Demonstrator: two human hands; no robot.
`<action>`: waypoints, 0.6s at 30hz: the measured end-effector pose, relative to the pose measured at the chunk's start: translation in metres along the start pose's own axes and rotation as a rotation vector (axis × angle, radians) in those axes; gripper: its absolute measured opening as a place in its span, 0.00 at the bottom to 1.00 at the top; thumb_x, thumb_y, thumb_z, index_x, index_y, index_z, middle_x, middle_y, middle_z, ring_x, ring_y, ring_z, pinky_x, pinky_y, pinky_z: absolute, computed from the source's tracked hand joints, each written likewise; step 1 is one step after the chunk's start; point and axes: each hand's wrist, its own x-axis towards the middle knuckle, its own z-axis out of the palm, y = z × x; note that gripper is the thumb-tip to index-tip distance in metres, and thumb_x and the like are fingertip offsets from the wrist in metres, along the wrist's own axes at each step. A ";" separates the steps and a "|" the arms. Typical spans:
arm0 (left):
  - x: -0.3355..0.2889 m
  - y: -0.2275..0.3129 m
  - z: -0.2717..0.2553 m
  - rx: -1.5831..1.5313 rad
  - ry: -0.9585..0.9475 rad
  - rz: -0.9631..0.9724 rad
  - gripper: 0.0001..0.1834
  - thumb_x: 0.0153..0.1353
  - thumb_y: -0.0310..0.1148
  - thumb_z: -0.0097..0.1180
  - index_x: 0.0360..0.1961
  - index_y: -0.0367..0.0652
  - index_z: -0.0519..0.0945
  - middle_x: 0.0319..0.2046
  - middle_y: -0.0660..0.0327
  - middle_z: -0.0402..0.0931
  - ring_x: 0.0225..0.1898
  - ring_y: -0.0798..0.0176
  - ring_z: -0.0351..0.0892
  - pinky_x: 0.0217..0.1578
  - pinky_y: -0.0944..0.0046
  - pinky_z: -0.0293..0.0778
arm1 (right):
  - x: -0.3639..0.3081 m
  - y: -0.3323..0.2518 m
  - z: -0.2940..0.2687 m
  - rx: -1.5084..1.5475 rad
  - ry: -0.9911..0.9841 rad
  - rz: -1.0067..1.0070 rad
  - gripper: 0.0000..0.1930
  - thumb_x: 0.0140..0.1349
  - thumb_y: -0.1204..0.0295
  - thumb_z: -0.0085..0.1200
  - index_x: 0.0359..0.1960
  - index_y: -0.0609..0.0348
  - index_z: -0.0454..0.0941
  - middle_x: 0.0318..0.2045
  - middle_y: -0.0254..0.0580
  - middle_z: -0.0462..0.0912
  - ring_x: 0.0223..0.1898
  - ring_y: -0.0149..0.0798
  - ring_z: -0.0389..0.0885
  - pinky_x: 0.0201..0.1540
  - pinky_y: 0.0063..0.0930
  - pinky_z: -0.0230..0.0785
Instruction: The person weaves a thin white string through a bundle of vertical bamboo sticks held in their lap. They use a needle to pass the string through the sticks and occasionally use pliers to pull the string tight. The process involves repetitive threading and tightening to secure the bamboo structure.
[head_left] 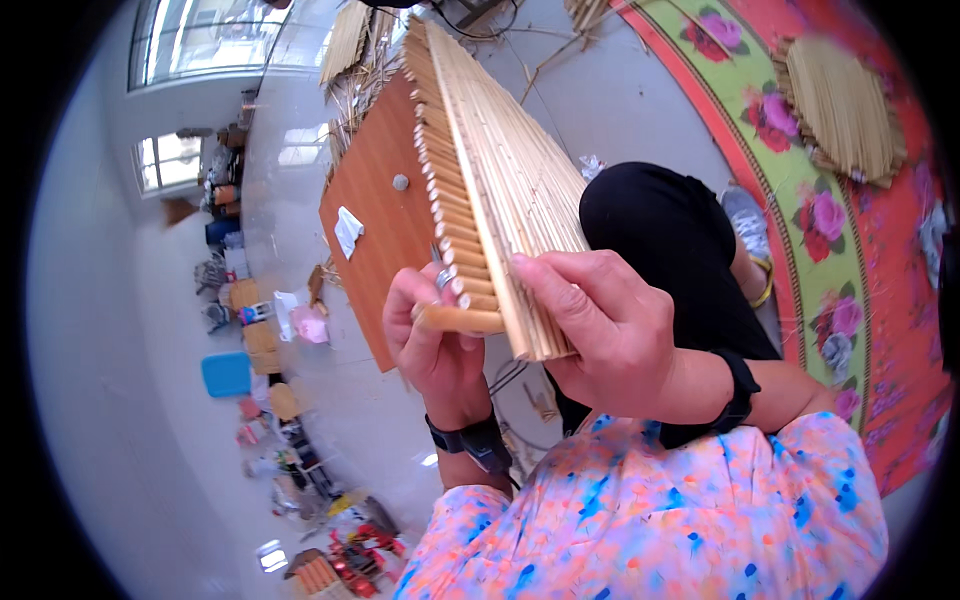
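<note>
Reed panel: your pale reed panel slants from mid-frame toward 11 o'clock, stalk ends along its left edge.
Right hand: your right hand clamps the panel's near end, thumb on top.
Left hand: your left hand curls its fingers closed around a tan stalk at the panel's edge.
Floor: pale, glossy floor, with a brown board at 10 o'clock and a flowered mat at 2, bearing another reed piece.
Room: a bright window at 10 to 11 o'clock; a blue lid-like item past 8.
Hidden: your right fingertips, under the panel; the board's right side, behind it.
Unclear: wall-side clutter near 8 o'clock, too small to sort.
</note>
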 end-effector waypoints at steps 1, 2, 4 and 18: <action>0.001 -0.001 -0.001 -0.007 -0.015 -0.008 0.12 0.67 0.35 0.55 0.30 0.40 0.69 0.27 0.59 0.71 0.19 0.73 0.66 0.21 0.75 0.63 | 0.001 0.000 0.000 -0.012 -0.013 -0.025 0.27 0.44 0.76 0.62 0.51 0.60 0.79 0.38 0.40 0.81 0.34 0.43 0.82 0.31 0.30 0.77; 0.001 -0.001 -0.003 -0.014 -0.030 -0.015 0.12 0.67 0.35 0.55 0.31 0.40 0.69 0.27 0.59 0.71 0.19 0.73 0.66 0.21 0.74 0.63 | 0.002 -0.003 0.001 -0.022 -0.023 -0.010 0.28 0.43 0.77 0.63 0.52 0.60 0.78 0.39 0.42 0.80 0.34 0.43 0.82 0.31 0.30 0.77; 0.001 0.002 -0.007 -0.016 -0.054 -0.084 0.11 0.66 0.34 0.56 0.33 0.37 0.74 0.36 0.52 0.77 0.24 0.71 0.74 0.26 0.75 0.69 | 0.003 -0.007 -0.001 -0.061 -0.059 0.009 0.29 0.42 0.78 0.64 0.53 0.61 0.77 0.40 0.44 0.80 0.35 0.45 0.82 0.32 0.32 0.77; -0.045 0.064 -0.060 0.617 0.413 0.173 0.07 0.68 0.27 0.53 0.37 0.34 0.80 0.28 0.62 0.80 0.25 0.75 0.74 0.26 0.75 0.70 | 0.011 -0.022 -0.021 -0.391 -0.193 -0.010 0.25 0.48 0.77 0.68 0.50 0.67 0.76 0.42 0.49 0.79 0.39 0.42 0.82 0.40 0.31 0.75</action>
